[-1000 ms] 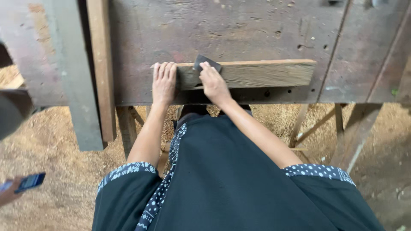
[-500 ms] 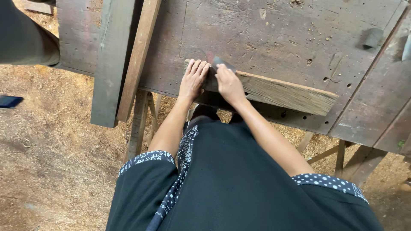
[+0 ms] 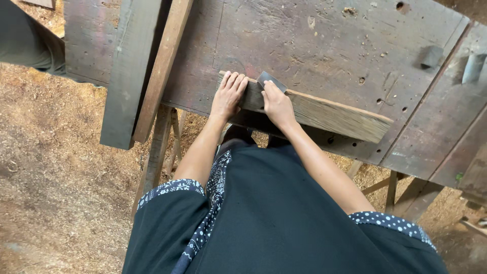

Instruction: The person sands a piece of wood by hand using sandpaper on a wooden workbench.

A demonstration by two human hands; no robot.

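**Scraping a plank on the bench**

A dark plank [image 3: 124, 76] and a paler batten [image 3: 165, 66] lie slanted across the left of the worn wooden workbench [image 3: 314, 35], both overhanging its near edge above the sawdust-strewn floor [image 3: 56, 167]. Next comes the left hand [image 3: 229, 95], fingers flat and close together, pressing down on the near end of the work plank [image 3: 329, 114], which lies along the bench's front edge. Just beside it the right hand [image 3: 276, 104] is closed around a thin dark metal blade [image 3: 270, 80], seemingly a scraper, set on the plank's top face. The step in hand looks like smoothing this face. The next stroke would call for steady downward pressure from the left hand and an even blade angle along the grain.
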